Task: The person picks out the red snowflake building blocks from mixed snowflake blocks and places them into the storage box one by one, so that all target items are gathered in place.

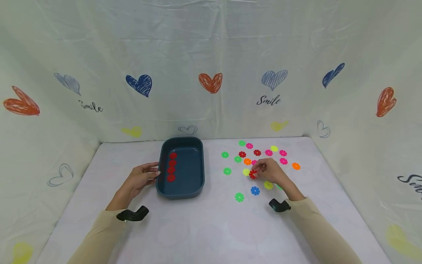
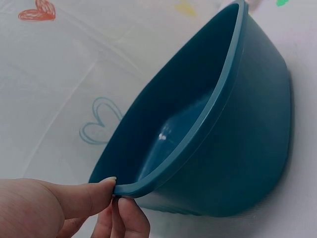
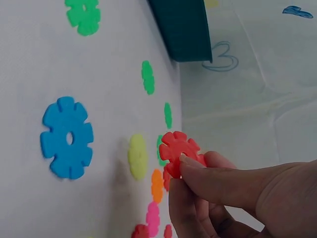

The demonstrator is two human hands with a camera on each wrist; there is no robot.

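A dark teal plastic tub (image 1: 188,192) stands left of centre on the table. Its left rim is pinched between the thumb and fingers of my left hand (image 1: 140,178). Along the tub's left side lie several red notched discs (image 1: 171,170) in a column. Over the loose discs at the right, my right hand (image 1: 270,171) pinches a red snowflake-shaped disc (image 3: 178,148) between thumb and fingers. A yellow disc (image 1: 246,172) lies just left of it, and a blue disc (image 1: 255,190) lies nearer the front.
Scattered about the right half of the table are several green discs (image 1: 227,171), pink discs (image 1: 283,161), orange discs (image 1: 296,166) and dark red discs (image 1: 257,153). A white curtain (image 1: 237,110) printed with hearts hangs along the table's back edge.
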